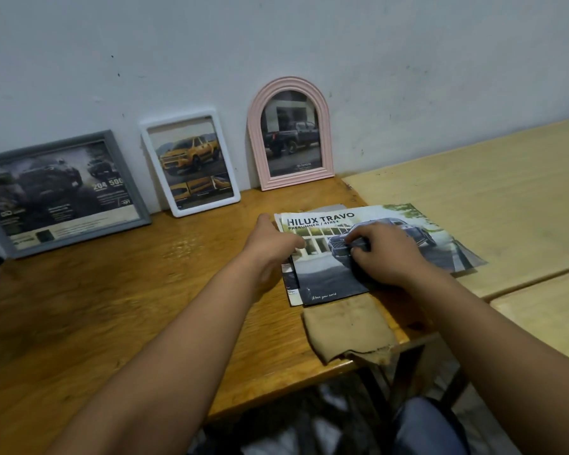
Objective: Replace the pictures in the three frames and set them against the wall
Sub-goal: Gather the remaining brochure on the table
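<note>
near the brown table's right edge, left hand spread beside the brochure; right hand curled, pressing it.

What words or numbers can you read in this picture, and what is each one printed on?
"HILUX TRAVO" and "PRERUNNER / 4TREX": brochure.
"Move your world", roughly: its bottom edge, script small.
"TOYOTA": picture in pink arched frame.
"204" and "500": picture in grey frame.
White frame picture and grey frame's fine print: unreadable.

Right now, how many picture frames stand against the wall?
3: a grey frame at the left, a white frame in the middle, a pink arched frame at the right. None seems hidden.
</note>
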